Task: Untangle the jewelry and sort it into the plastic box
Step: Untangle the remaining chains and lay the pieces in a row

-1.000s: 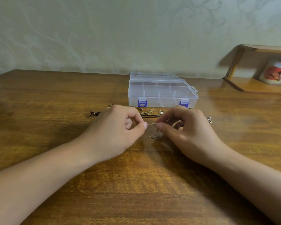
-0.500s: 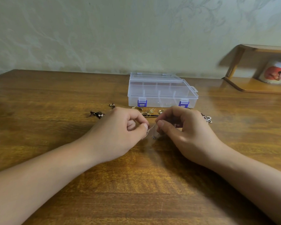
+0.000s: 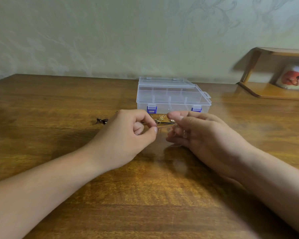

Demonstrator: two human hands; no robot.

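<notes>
My left hand (image 3: 133,135) pinches a thin silver chain (image 3: 160,129) between thumb and forefinger just above the wooden table (image 3: 145,195). My right hand (image 3: 202,135) is close on the right, thumb lifted away from its loosely curved, blurred fingers. A small bit of the chain lies against those fingers. Behind the hands lies a small heap of jewelry (image 3: 160,118) with a gold chain and a black cord. The clear plastic box (image 3: 173,99), with blue clasps and dividers, stands right behind the heap.
A dark bow-shaped piece (image 3: 101,120) lies alone on the table left of my left hand. A wooden shelf (image 3: 274,94) holding a mug (image 3: 295,78) stands at the far right against the wall.
My right hand has let go of its pinch and spread, thumb up. My left hand still pinches the chain. Both hands have drifted slightly toward the box.
</notes>
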